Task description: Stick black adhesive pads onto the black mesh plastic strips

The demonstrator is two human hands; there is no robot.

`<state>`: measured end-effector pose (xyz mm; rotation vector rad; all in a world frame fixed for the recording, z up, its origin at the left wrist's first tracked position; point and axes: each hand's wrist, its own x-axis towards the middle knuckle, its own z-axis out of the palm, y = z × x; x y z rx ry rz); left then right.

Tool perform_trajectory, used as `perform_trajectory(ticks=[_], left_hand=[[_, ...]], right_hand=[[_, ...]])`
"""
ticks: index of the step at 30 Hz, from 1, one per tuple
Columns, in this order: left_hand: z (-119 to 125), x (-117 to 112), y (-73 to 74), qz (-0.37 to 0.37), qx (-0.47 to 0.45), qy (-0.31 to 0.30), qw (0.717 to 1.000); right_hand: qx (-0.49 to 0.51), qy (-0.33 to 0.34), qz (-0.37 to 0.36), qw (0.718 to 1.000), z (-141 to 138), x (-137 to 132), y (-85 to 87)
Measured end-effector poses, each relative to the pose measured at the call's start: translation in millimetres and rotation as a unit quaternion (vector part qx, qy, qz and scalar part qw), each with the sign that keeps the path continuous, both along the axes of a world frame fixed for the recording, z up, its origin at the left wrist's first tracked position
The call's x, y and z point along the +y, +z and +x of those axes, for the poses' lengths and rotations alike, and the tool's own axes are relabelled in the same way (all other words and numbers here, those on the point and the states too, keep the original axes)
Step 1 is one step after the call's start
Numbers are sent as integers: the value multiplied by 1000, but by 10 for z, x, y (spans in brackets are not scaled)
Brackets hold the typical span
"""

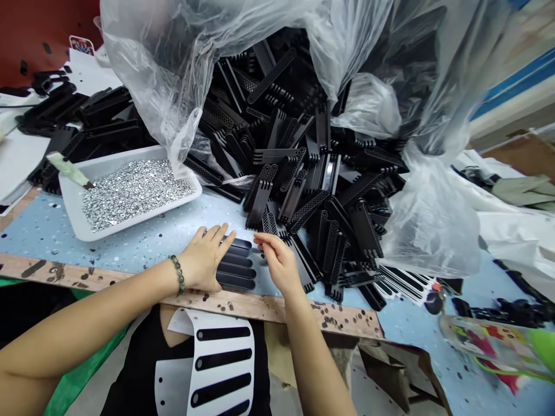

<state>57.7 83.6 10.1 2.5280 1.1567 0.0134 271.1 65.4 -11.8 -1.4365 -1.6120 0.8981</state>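
Observation:
My left hand (204,257), with a green bead bracelet on its wrist, lies flat with fingers stretched over a black slotted plastic part (237,264) on the blue table near its front edge. My right hand (277,261) hovers just right of that part, its fingers pinched together near the part's far right corner; what they hold, if anything, is too small to make out. A big heap of black comb-shaped and mesh-patterned plastic parts (303,173) spills from a clear plastic bag (182,63) right behind both hands.
A white tray (78,228) of small shiny metal pieces stands at the left. More black parts (73,115) are stacked behind it. A white sheet with black slots (221,370) lies on my lap. A colourful bottle (494,341) lies at the right, with a wooden table edge (269,306) in front.

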Motion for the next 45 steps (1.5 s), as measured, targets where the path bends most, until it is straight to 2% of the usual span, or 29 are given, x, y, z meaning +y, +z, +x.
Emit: perform_trajectory(ticks=[3,5,7,8,9,10,12,14,15,17,19,20,22,24,26,28,30,32,33,35,37,41,45], left_hand=[[-14,22,9,-11,-1,-15,1000],[-42,34,27,-14,-36,-2,999],[-53,33,63,-43,-113,54,991],[-41,21,84,-76,-174,90,978],[-15,-3,103,-124,-249,119,953],[24,-40,116,-179,-334,140,915],[123,-147,112,-270,-498,159,809],[195,-270,66,-322,-599,173,713],[200,-326,34,-345,-617,184,683],[122,-422,-33,-395,-604,212,658],[-70,-514,-81,-393,-573,274,666],[-196,-571,-91,-353,-562,320,676],[-465,-727,-77,-216,-548,406,698],[-699,-947,-14,-103,-513,437,732],[-840,-1211,80,-89,-447,422,784],[-865,-1469,162,-169,-357,384,835],[-788,-1667,189,-267,-289,330,858],[-662,-1776,146,-324,-267,282,863],[-600,-1797,105,-328,-272,268,864],[-508,-1791,13,-304,-299,251,869],[-468,-1754,-64,-265,-332,231,875],[-482,-1707,-156,-233,-341,181,893],[-546,-1716,-204,-241,-293,211,901]], right_hand=[[136,-93,-11,986,59,-269,-151],[188,-133,-1,973,45,-405,-241],[197,-133,7,971,-33,-469,-276],[189,-115,6,975,-96,-472,-265],[176,-82,0,981,-170,-457,-235],[159,-37,-11,987,-251,-429,-188],[109,57,-34,992,-403,-352,-57],[43,118,-40,991,-506,-278,92],[4,137,-36,990,-530,-247,160],[-86,170,-21,981,-529,-199,263],[-195,202,1,960,-491,-151,302],[-248,217,13,944,-471,-124,298],[-327,242,30,913,-442,-67,259],[-356,267,35,895,-429,-34,214],[-348,274,39,896,-416,-66,209],[-311,253,61,914,-402,-202,255],[-238,208,103,943,-398,-448,317],[-140,175,132,966,-425,-765,336],[-99,193,132,967,-454,-927,317],[-80,235,114,962,-535,-1213,228],[-82,245,93,962,-623,-1404,109],[7,189,11,982,-674,-1507,-57],[157,72,-72,982,-499,-1362,-37]])
